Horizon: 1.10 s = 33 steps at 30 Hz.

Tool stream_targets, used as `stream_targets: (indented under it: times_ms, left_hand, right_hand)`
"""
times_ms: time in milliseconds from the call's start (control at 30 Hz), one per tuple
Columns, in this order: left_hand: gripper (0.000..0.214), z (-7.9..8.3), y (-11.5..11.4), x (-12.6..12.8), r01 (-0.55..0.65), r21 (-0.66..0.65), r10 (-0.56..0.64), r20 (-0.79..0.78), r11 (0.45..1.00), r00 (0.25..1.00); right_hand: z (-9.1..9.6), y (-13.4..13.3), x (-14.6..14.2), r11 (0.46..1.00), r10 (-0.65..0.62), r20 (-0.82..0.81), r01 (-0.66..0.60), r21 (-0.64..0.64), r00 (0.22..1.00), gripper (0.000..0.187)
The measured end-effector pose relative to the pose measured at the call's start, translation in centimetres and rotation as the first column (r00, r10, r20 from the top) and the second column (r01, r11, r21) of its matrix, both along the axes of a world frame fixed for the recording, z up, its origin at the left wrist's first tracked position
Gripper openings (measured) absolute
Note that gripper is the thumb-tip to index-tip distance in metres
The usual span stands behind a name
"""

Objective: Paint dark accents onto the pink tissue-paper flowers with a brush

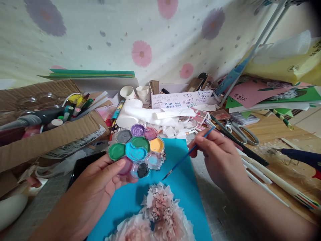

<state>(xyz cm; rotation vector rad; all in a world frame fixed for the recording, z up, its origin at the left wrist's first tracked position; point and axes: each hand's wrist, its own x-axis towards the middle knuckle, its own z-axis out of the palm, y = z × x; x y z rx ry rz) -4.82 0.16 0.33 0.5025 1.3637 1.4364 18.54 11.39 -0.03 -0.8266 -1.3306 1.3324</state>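
Brightly, the petalled palette (149, 154) holds green, turquoise and purple paint (135, 152).

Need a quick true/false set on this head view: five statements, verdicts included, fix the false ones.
1. The left hand holds the paint palette. True.
2. The paintbrush is in the left hand. False: the right hand grips it.
3. The brush tip is dipped in the palette's orange-yellow paint. False: it points down, apart from the palette.
4. The pale pink flowers lie on a red sheet. False: they lie on a blue sheet.
5. The white box at the back has handwriting on its front. True.
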Motion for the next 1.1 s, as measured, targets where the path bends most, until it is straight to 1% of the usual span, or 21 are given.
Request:
stream_targets:
  times_ms: [67, 100, 133, 200, 267, 367, 500, 667, 800, 867, 900, 1000, 1100]
  left_hand:
    - [0.02, 0.0, -0.1, 0.1, 0.03, -0.001, -0.03, -0.023, 1.0, 0.999]
    - [0.017, 0.0, -0.1, 0.1, 0.045, 0.0, -0.045, -0.022, 0.999, 0.999]
    - [0.015, 0.0, -0.1, 0.2, 0.057, 0.006, -0.057, -0.012, 0.998, 0.998]
    - [0.013, 0.0, -0.2, 0.3, 0.078, 0.022, -0.078, -0.005, 0.997, 0.997]
    - [0.014, 0.0, -0.2, 0.4, 0.083, 0.041, -0.082, -0.028, 0.996, 0.996]
    - [0.019, 0.1, -0.3, 0.5, 0.076, 0.065, -0.072, -0.06, 0.995, 0.996]
    - [0.02, 0.1, -0.3, 0.5, 0.074, 0.073, -0.069, -0.065, 0.995, 0.995]
    - [0.02, -0.2, -0.3, 0.3, 0.081, 0.063, -0.077, -0.058, 0.995, 0.995]
    - [0.019, -0.1, -0.1, 0.2, 0.07, 0.083, -0.066, -0.056, 0.994, 0.996]
    - [0.015, 0.2, 0.0, 0.2, 0.039, 0.078, -0.033, -0.072, 0.996, 0.997]
    - [0.014, 0.2, 0.1, 0.2, 0.026, 0.066, -0.021, -0.079, 0.997, 0.997]
    - [0.012, 0.2, 0.2, 0.1, -0.016, 0.029, 0.018, -0.081, 0.999, 0.997]
    - [0.012, 0.0, 0.3, 0.1, -0.049, 0.018, 0.05, -0.076, 0.999, 0.996]
  right_hand:
    - [0.6, -0.2, 0.2, 0.998, -0.061, -0.125, 0.062, 0.005, 0.99, 0.017]
    - [0.8, -0.4, 0.2, 0.997, -0.074, -0.183, 0.078, 0.017, 0.98, 0.016]
    - [0.9, -0.6, 0.2, 0.997, -0.056, -0.216, 0.065, 0.035, 0.975, 0.015]
    - [0.9, -1.1, 0.1, 0.996, 0.012, -0.207, 0.006, 0.085, 0.978, 0.012]
    - [0.6, -1.6, 0.0, 0.992, 0.066, -0.149, -0.049, 0.115, 0.987, 0.01]
    - [-0.1, -1.8, -0.1, 0.988, 0.098, -0.101, -0.085, 0.128, 0.99, 0.009]
    - [-0.3, -1.6, -0.2, 0.996, 0.067, -0.134, -0.057, 0.075, 0.989, 0.01]
    - [0.2, -1.6, -0.5, 1.0, 0.029, -0.172, -0.029, 0.007, 0.985, 0.011]
    - [0.5, -0.7, -0.2, 0.997, -0.037, -0.231, 0.022, -0.07, 0.972, 0.013]
    - [0.4, 0.0, 0.1, 0.996, -0.046, -0.191, 0.03, -0.085, 0.98, 0.015]
    - [0.3, 0.3, 0.2, 0.996, -0.013, -0.134, 0.002, -0.084, 0.991, 0.014]
    - [0.0, 0.7, 0.3, 0.999, 0.045, -0.007, -0.045, -0.023, 0.999, 0.015]
    - [0.1, 0.3, 0.1, 0.997, 0.06, 0.069, -0.062, 0.039, 0.996, 0.017]
